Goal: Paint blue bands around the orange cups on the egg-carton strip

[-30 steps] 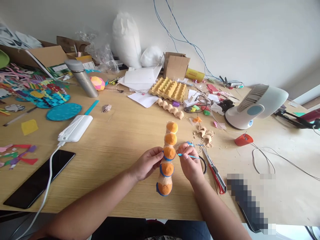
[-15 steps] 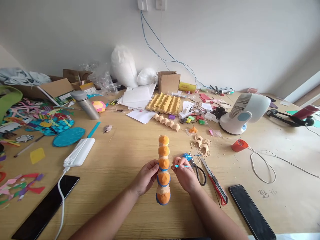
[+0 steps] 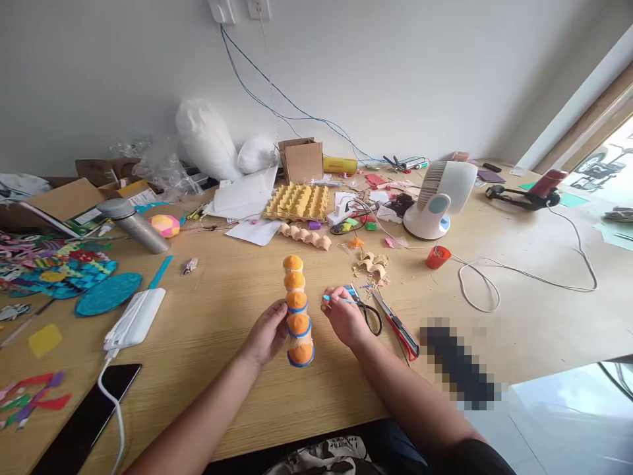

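A strip of egg carton (image 3: 297, 302) with orange domes stands nearly upright above the table, blue clay round the bases of the lower domes. My left hand (image 3: 270, 333) grips its left edge near the middle. Just right of the strip, my right hand (image 3: 346, 316) is closed on a thin light-blue tool (image 3: 341, 299), its tip pointing toward the strip without touching it. Black-handled scissors (image 3: 372, 318) lie beside that hand, partly hidden, with a red utility knife (image 3: 401, 330) to their right.
Farther back are a yellow egg tray (image 3: 297, 202), a white fan (image 3: 440, 201) and a red cup (image 3: 438, 257). Carton scraps (image 3: 372, 265) lie beyond the scissors. On the left are a power bank (image 3: 136, 318), a metal bottle (image 3: 133, 225) and a dark tablet (image 3: 89, 422).
The camera view has turned to the right, so the scene has shifted left. The strip remains in my left hand and the tool in my right.
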Demonstrator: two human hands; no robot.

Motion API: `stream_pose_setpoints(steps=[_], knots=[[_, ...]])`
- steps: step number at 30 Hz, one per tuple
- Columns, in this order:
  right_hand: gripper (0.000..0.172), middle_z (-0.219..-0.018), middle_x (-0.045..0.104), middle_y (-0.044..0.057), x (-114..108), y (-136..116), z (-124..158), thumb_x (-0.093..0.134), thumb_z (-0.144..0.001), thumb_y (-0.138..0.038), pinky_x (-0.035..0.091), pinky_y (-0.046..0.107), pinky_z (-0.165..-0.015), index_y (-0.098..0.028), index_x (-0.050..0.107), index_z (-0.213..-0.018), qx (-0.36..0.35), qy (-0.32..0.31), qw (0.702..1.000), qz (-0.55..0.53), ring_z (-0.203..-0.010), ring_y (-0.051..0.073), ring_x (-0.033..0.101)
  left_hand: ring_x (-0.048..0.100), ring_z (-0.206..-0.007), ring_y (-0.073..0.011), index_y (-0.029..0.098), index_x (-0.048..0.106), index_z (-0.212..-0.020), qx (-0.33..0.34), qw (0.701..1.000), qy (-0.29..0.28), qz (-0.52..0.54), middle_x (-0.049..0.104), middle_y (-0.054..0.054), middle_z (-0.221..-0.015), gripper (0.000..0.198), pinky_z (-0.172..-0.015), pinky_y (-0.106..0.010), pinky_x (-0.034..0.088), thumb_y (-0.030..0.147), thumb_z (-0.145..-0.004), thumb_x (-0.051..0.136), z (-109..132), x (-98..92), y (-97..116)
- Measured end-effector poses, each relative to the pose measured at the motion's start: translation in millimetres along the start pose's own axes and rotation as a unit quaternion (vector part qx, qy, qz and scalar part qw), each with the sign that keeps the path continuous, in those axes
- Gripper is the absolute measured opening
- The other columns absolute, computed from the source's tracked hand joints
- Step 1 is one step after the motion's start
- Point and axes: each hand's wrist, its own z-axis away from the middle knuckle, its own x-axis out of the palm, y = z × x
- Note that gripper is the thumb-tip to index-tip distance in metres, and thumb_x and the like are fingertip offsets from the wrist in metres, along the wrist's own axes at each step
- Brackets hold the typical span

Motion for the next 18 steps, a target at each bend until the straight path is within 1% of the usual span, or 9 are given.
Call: stream_pose_setpoints(steps=[2,4,7,9,10,12,15,18], knots=[[0.044,-0.093,0.063,-0.002,0.8,-0.2,-2.8,0.102,-0.065,-0.041,0.045,0.027,-0.074,-0.023,0.063,-0.076,0.002,0.018,1.0,-0.008,-0.079,0.013,0.054,0.074,-0.081,-0.0125,0.021,0.07,-0.104,-0.007,1.0,0.001,0.021,0.079,0.0,-0.094,0.027,-0.076,-0.025,0.06,0.037,-0.09,0.088,-1.6,-0.6,1.1],[0.044,-0.089,0.063,-0.003,2.7,0.6,-3.7,0.101,-0.066,-0.04,0.045,0.026,-0.073,-0.024,0.063,-0.077,0.009,0.032,0.999,-0.012,-0.077,0.013,0.053,0.074,-0.082,-0.013,0.021,0.07,-0.105,-0.01,0.999,0.002,0.034,0.079,0.0,-0.095,0.026,-0.076,-0.025,0.06,0.035,-0.092,0.086,-0.8,2.1,-0.3],[0.041,-0.079,0.061,-0.004,6.0,2.0,1.0,0.099,-0.07,-0.039,0.045,0.025,-0.071,-0.025,0.062,-0.077,0.024,0.045,0.999,-0.008,-0.075,0.013,0.053,0.073,-0.079,-0.0138,0.019,0.07,-0.106,-0.014,0.999,0.01,0.038,0.079,-0.002,-0.095,0.026,-0.073,-0.026,0.059,0.035,-0.092,0.086,3.5,10.9,-7.0],[0.039,-0.077,0.061,-0.004,7.0,1.2,7.2,0.098,-0.073,-0.038,0.045,0.025,-0.071,-0.025,0.062,-0.078,0.033,0.048,0.998,-0.003,-0.074,0.013,0.054,0.072,-0.076,-0.0137,0.017,0.071,-0.103,-0.014,0.999,0.013,0.046,0.078,-0.003,-0.092,0.025,-0.071,-0.025,0.058,0.032,-0.091,0.087,6.9,17.5,-12.7],[0.038,-0.078,0.062,-0.004,7.0,0.0,10.5,0.098,-0.073,-0.038,0.045,0.025,-0.071,-0.025,0.063,-0.079,0.035,0.049,0.998,-0.001,-0.075,0.013,0.054,0.071,-0.075,-0.0133,0.016,0.071,-0.1,-0.014,0.999,0.011,0.051,0.077,-0.003,-0.09,0.025,-0.07,-0.024,0.057,0.032,-0.09,0.088,8.4,20.7,-15.2],[0.037,-0.081,0.063,-0.005,6.6,-3.7,16.1,0.098,-0.074,-0.038,0.047,0.025,-0.071,-0.025,0.063,-0.08,0.034,0.052,0.998,-0.001,-0.075,0.013,0.055,0.071,-0.077,-0.0135,0.016,0.072,-0.1,-0.019,0.998,-0.002,0.058,0.077,-0.004,-0.091,0.024,-0.072,-0.024,0.057,0.031,-0.09,0.088,10.6,26.4,-18.3],[0.035,-0.083,0.063,-0.004,7.5,-10.1,20.0,0.097,-0.077,-0.036,0.049,0.026,-0.072,-0.026,0.063,-0.082,0.038,0.052,0.998,-0.022,-0.077,0.013,0.057,0.071,-0.076,-0.0129,0.017,0.074,-0.099,-0.023,0.997,-0.016,0.066,0.077,-0.003,-0.09,0.025,-0.071,-0.024,0.057,0.034,-0.089,0.089,10.7,34.2,-17.3],[0.034,-0.085,0.064,-0.004,12.7,-15.2,19.1,0.097,-0.078,-0.036,0.05,0.027,-0.071,-0.026,0.064,-0.082,0.049,0.047,0.997,-0.04,-0.078,0.014,0.057,0.075,-0.086,-0.0152,0.017,0.075,-0.102,-0.013,0.997,-0.021,0.075,0.081,-0.006,-0.098,0.026,-0.077,-0.024,0.059,0.036,-0.089,0.088,7.0,41.1,-12.5]])
